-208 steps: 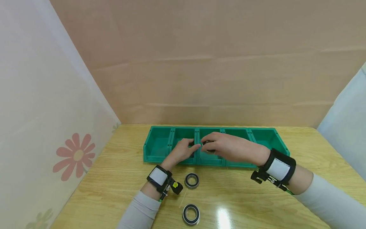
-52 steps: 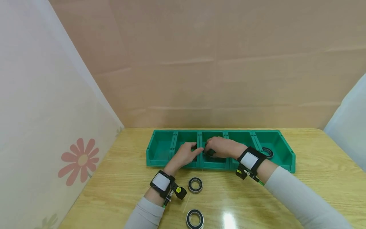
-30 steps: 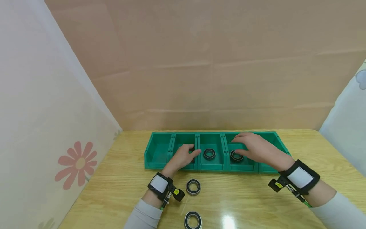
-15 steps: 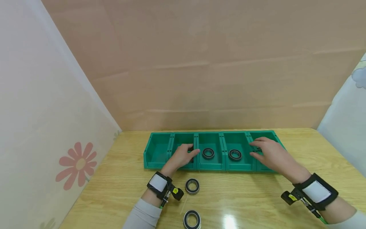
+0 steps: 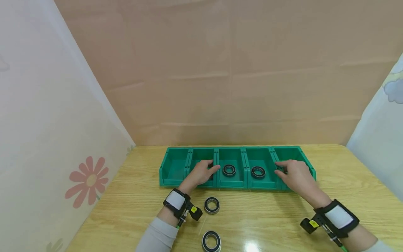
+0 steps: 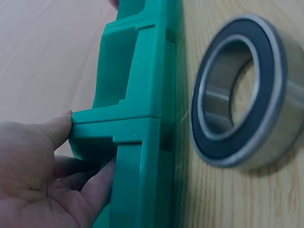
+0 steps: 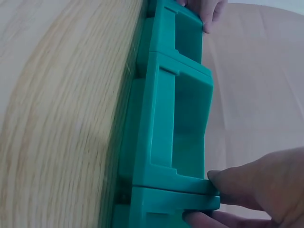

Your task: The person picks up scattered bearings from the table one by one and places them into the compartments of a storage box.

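A row of joined green plastic bins [image 5: 233, 185] stands on the table. My left hand [image 5: 199, 173] grips the wall at the right of the second bin from the left, thumb on its top edge, fingers inside. My right hand [image 5: 297, 176] pinches the wall between the two rightmost bins; in the right wrist view its thumb [image 7: 228, 183] lies on that edge, fingers inside the last bin. One black-sealed ball bearing [image 5: 225, 170] lies flat in the middle bin, another bearing [image 5: 253, 172] in the bin right of it. My right hand covers most of the last bin's floor.
Two more bearings lie on the wooden table [image 5: 119, 210] in front of the bins: a farther bearing [image 5: 205, 205] and a nearer bearing [image 5: 204, 241]. A brown paper-like backdrop [image 5: 220, 87] rises behind the bins. Pale panels flank the table.
My right hand has let go of a bearing in the middle bin and moved right to the wall of the rightmost bin. My left hand keeps its place at the second bin.
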`<action>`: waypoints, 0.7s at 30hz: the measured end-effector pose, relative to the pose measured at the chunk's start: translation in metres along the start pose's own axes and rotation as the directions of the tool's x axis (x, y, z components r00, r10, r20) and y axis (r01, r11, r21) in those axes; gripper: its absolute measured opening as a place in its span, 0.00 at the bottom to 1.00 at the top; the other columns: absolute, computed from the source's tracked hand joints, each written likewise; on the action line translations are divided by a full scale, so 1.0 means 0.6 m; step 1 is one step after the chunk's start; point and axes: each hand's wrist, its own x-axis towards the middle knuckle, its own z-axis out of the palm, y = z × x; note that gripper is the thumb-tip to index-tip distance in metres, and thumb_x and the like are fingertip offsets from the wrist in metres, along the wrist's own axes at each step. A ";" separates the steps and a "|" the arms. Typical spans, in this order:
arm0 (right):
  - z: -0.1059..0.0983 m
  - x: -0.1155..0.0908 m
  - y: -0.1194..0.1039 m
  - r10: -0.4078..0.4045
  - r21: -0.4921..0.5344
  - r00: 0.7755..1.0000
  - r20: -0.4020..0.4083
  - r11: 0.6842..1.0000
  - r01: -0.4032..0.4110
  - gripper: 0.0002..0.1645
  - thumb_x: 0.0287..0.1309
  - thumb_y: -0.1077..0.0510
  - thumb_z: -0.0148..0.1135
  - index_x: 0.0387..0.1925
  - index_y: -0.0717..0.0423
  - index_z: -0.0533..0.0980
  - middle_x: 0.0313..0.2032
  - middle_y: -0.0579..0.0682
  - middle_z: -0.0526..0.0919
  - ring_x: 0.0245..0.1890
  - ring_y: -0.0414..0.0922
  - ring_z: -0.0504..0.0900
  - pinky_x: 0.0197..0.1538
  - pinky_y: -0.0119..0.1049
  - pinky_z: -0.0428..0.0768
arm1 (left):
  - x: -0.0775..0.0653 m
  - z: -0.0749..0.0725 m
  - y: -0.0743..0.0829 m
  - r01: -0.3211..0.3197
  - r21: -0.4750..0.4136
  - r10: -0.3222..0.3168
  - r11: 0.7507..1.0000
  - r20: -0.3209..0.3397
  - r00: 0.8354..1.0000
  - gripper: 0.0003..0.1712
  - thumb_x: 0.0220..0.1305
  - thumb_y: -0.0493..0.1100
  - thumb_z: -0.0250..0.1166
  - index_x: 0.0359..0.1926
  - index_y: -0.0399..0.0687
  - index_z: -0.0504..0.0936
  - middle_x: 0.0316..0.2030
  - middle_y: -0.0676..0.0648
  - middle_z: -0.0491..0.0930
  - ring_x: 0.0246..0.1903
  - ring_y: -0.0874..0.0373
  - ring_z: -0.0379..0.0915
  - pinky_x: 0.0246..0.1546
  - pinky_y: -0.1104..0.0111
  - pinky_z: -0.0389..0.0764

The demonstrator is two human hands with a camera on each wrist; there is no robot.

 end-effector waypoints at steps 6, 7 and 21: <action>-0.001 -0.005 -0.001 0.048 0.030 0.999 0.023 0.998 -0.049 0.22 0.61 0.59 0.66 0.54 0.66 0.81 0.08 0.44 0.66 0.08 0.40 0.60 0.14 0.29 0.57 | -0.002 -0.004 0.006 -0.027 0.065 0.026 0.998 0.014 1.000 0.37 0.75 0.58 0.52 0.73 0.38 0.63 0.70 0.38 0.67 0.65 0.43 0.69 0.66 0.51 0.72; 0.000 -0.003 -0.002 0.050 0.034 0.998 0.027 0.998 -0.051 0.22 0.61 0.59 0.66 0.55 0.65 0.80 0.07 0.44 0.66 0.08 0.40 0.60 0.14 0.29 0.57 | -0.004 -0.007 0.006 -0.034 0.087 0.034 0.996 0.008 0.999 0.37 0.75 0.59 0.51 0.73 0.38 0.63 0.70 0.38 0.67 0.66 0.42 0.69 0.66 0.50 0.71; -0.004 0.001 -0.001 0.040 0.024 0.998 0.045 0.999 -0.041 0.23 0.60 0.60 0.67 0.55 0.67 0.79 0.07 0.45 0.64 0.09 0.40 0.58 0.15 0.29 0.56 | -0.119 -0.071 0.007 -0.298 0.178 0.284 0.938 0.099 0.954 0.36 0.71 0.59 0.56 0.73 0.49 0.65 0.65 0.46 0.76 0.57 0.51 0.79 0.58 0.56 0.80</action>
